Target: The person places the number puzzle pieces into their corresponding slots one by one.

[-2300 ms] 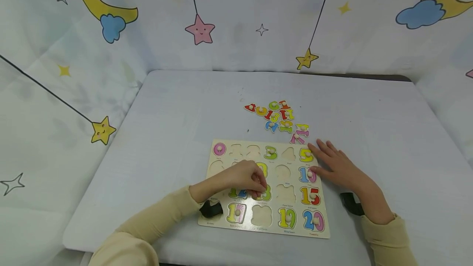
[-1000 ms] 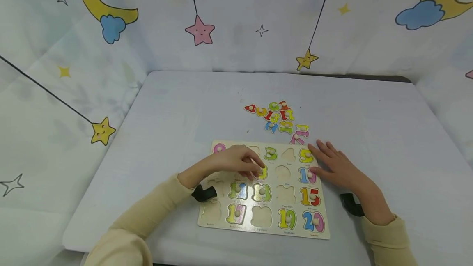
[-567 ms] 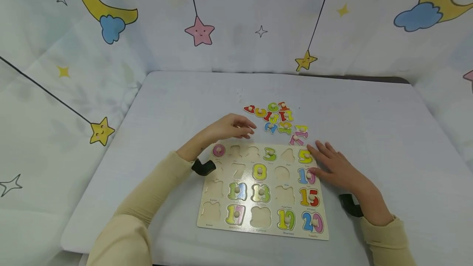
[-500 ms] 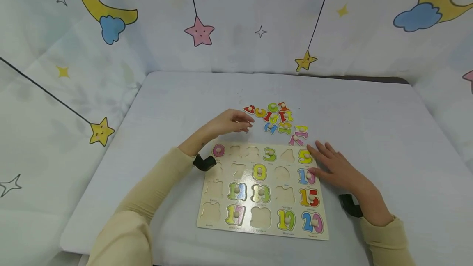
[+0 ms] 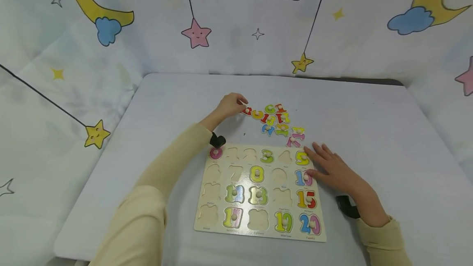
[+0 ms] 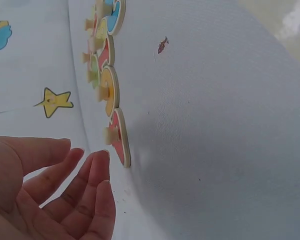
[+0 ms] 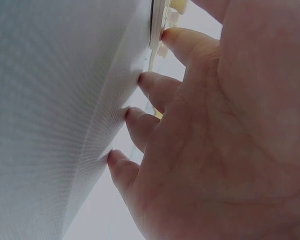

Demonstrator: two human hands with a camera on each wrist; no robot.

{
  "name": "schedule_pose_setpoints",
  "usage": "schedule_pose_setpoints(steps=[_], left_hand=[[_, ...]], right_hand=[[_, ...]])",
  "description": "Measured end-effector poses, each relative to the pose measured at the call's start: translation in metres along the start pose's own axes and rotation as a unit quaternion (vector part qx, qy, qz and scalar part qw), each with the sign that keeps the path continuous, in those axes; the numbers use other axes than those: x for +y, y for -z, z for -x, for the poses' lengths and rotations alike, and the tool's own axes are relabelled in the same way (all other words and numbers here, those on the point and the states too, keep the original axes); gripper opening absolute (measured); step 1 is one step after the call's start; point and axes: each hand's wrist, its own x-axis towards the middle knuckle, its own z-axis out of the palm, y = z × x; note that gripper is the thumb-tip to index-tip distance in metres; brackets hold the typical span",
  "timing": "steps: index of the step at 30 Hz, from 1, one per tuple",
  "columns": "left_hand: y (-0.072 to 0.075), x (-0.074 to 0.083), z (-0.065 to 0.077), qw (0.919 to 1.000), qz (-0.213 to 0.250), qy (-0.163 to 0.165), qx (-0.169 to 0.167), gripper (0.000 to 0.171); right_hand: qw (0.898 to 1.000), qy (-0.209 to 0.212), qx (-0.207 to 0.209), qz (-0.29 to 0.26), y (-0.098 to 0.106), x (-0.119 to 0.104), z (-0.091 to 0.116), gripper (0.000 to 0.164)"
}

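The red piece (image 5: 247, 111), seemingly a 4 on its side, lies on the far part of the counter (image 5: 177, 106), at the left end of a loose cluster of number pieces (image 5: 282, 129), with the orange piece (image 5: 257, 115) just to its right. The left hand (image 5: 228, 105) is much the nearer one: it hangs just left and slightly to the far side of the red piece, so the piece lies right and a little near from its grip. That grip is slack and half spread, the fingertips (image 6: 102, 160) apart with nothing between them; the left wrist view shows the pale knob (image 6: 110, 135) just beyond them, a pinch seeming to turn on that small gap. The piece's long axis appears to run roughly left to right, though it is too small to be sure. The right hand (image 5: 335, 169) is well apart, fingers spread and grasping nothing, at the far right corner of the number board (image 5: 272, 218), thumb over its right edge.
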Motion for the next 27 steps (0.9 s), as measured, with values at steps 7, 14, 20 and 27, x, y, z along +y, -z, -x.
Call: schedule_pose_setpoints(steps=[7,14,20,27], left_hand=[[-0.009,-0.009,-0.012,0.9986,0.011,0.051,-0.001,0.024],[-0.012,-0.015,-0.016,0.9908,0.101,0.085,-0.030,0.025],[-0.014,-0.013,-0.020,0.9940,0.064,0.082,-0.033,0.027],[-0.020,-0.006,-0.022,0.9977,-0.012,0.066,-0.006,0.022]], right_hand=[[1.000,0.005,0.004,0.001,-0.001,-0.004,0.001,0.076],[1.000,0.012,0.006,0.007,0.001,-0.006,0.001,0.076],[1.000,0.010,0.006,0.008,0.002,-0.006,0.001,0.077],[1.000,0.008,0.009,0.010,0.001,-0.004,0.001,0.077]])
